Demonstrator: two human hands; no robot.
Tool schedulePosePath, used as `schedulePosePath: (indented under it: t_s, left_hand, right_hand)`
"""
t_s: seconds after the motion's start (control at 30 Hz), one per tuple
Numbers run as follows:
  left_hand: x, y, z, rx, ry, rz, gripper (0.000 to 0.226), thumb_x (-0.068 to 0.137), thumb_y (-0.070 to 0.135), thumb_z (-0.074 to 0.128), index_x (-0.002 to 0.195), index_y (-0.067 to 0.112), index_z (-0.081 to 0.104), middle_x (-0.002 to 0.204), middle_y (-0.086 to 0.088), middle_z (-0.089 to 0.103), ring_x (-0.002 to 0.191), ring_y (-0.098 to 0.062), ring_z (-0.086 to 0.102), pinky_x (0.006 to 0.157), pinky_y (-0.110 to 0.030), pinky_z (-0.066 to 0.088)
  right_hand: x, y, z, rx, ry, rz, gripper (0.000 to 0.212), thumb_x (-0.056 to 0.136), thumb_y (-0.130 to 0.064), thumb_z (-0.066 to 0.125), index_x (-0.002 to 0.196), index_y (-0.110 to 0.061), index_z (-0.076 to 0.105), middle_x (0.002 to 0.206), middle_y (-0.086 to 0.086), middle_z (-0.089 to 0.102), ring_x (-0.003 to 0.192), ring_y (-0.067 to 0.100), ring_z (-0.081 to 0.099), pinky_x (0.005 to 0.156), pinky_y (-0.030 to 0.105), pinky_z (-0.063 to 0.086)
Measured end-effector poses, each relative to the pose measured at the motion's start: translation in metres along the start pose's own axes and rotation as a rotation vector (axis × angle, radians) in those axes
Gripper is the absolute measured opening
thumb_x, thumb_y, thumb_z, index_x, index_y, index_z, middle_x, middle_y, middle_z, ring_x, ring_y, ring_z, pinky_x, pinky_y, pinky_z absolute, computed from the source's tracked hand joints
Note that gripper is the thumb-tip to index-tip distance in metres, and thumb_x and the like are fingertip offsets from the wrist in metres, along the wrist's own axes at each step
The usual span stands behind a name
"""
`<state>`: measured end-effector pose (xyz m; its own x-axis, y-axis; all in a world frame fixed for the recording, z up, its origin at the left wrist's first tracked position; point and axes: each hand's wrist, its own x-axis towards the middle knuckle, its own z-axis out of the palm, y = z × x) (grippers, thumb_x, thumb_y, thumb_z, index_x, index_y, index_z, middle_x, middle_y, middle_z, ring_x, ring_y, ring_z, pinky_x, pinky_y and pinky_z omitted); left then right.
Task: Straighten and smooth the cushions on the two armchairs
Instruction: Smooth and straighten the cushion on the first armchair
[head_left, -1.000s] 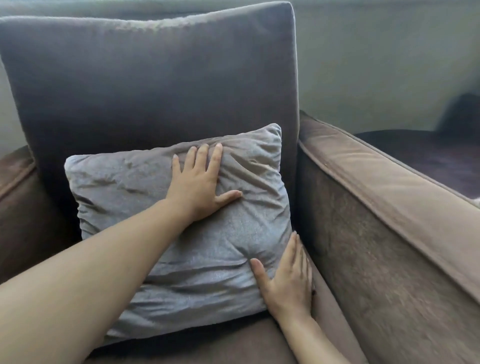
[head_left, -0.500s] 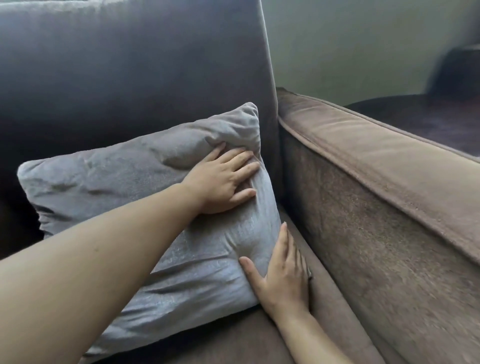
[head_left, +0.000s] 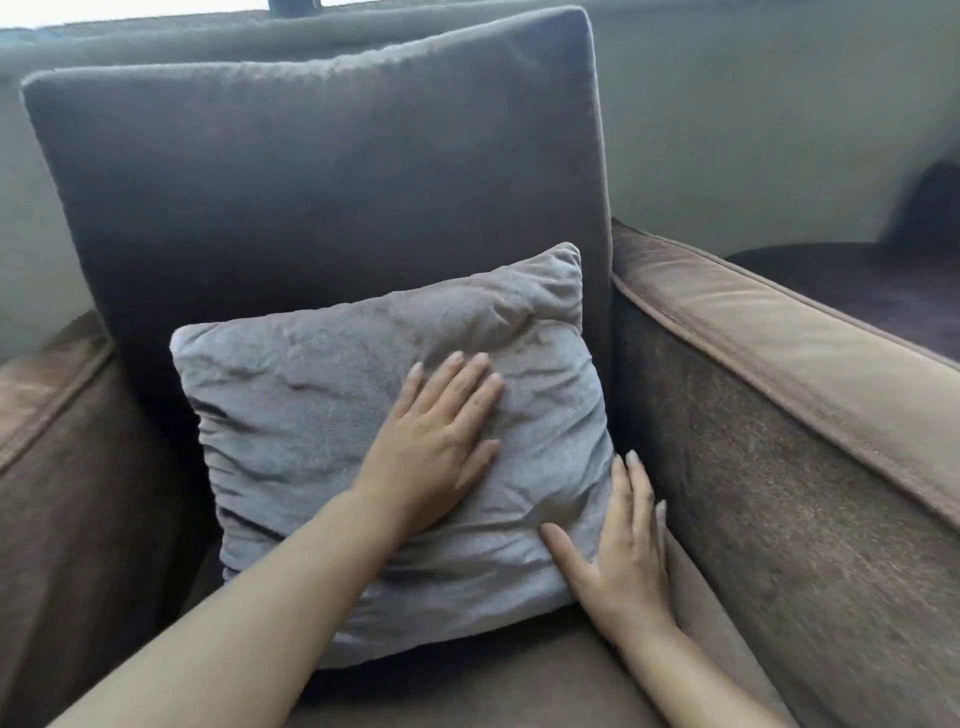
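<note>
A wrinkled grey throw cushion (head_left: 311, 415) leans against the dark back cushion (head_left: 322, 197) of a brown armchair, toward the seat's right side. My left hand (head_left: 441, 441) lies flat on the cushion's front, fingers together and pointing up-right. My right hand (head_left: 623, 551) presses the cushion's lower right edge, thumb on the front face, fingers between the cushion and the right armrest (head_left: 779, 374). Neither hand grips anything.
The brown seat cushion (head_left: 493, 686) shows below the throw cushion. The left armrest (head_left: 47, 395) rises at the left edge. Beyond the right armrest sits a dark seat (head_left: 857, 291) of another piece of furniture. A pale wall runs behind.
My left hand slid from the cushion's upper right corner down toward its middle. The right hand stayed at the lower right edge. The view pulled back and shifted, showing the whole back cushion again.
</note>
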<state>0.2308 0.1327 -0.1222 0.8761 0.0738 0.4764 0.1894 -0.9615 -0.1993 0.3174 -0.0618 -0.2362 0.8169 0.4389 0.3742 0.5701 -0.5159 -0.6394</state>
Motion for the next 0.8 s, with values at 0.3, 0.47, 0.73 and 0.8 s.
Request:
schedulePosePath:
  t_s: [0.3, 0.47, 0.73, 0.8]
  left_hand:
    - [-0.120, -0.021, 0.003, -0.354, 0.178, -0.776, 0.095, 0.087, 0.073, 0.026, 0.160, 0.015, 0.005, 0.169, -0.005, -0.001, 0.156, -0.019, -0.004, 0.125, -0.045, 0.002]
    - [-0.152, -0.009, 0.014, -0.517, 0.249, -1.116, 0.124, 0.068, 0.096, 0.020, 0.159, 0.013, 0.003, 0.167, -0.012, 0.008, 0.154, -0.029, 0.012, 0.120, -0.052, 0.022]
    - [-0.180, 0.000, 0.032, -0.438, 0.240, -1.144, 0.124, 0.072, 0.092, 0.032, 0.158, 0.006, 0.008, 0.160, -0.018, 0.028, 0.145, -0.033, 0.033, 0.115, -0.042, 0.032]
    - [-0.184, 0.001, 0.035, -0.403, 0.225, -1.142, 0.122, 0.074, 0.091, 0.032, 0.157, 0.004, 0.012, 0.157, -0.019, 0.033, 0.142, -0.034, 0.037, 0.113, -0.044, 0.035]
  right_hand:
    - [0.048, -0.140, -0.002, -0.180, -0.121, -0.741, 0.075, 0.089, -0.054, 0.045, 0.149, -0.010, 0.039, 0.159, 0.007, 0.034, 0.150, 0.026, 0.026, 0.119, 0.053, 0.027]
    - [0.071, -0.221, 0.038, -0.394, -0.219, -1.016, 0.071, 0.085, -0.054, 0.039, 0.144, -0.016, 0.050, 0.153, 0.007, 0.046, 0.143, 0.030, 0.040, 0.112, 0.060, 0.035]
    - [0.111, -0.252, 0.078, -0.606, -0.274, -0.923, 0.084, 0.091, -0.072, 0.018, 0.159, -0.022, 0.007, 0.168, -0.005, 0.004, 0.154, 0.019, -0.002, 0.120, 0.059, -0.007]
    - [0.115, -0.249, 0.084, -0.619, -0.253, -0.918, 0.085, 0.091, -0.072, 0.017, 0.159, -0.022, 0.005, 0.168, -0.004, 0.004, 0.154, 0.019, -0.002, 0.120, 0.058, -0.008]
